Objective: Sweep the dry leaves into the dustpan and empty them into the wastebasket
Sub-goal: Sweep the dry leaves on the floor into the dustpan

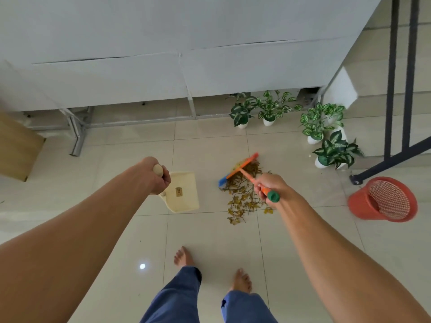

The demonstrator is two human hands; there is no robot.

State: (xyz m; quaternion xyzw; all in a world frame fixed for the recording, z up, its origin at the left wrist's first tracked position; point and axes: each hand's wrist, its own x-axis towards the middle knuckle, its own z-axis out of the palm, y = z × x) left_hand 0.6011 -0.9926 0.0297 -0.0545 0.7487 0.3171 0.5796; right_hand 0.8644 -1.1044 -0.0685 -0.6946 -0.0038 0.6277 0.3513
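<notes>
A: What does the left hand [155, 177] have?

B: Its fingers curl round the handle of the dustpan [184, 194], which is stiff, smooth cream plastic and probably light.

A: And the dry leaves [242, 199]?

B: Heaped on the tile just right of it, brittle, likely to scatter. The right hand [271, 187] grips the orange broom [241, 165]. The red mesh wastebasket [382, 199] sits far right.

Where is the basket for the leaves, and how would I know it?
Look to the right side of the tiled floor, where the black stair railing comes down. Just below its foot sits the wastebasket, to the right of the pile of dry leaves. It is the only red-orange thing there, round with a lattice wall, unlike the white pots of green plants nearby.
</notes>
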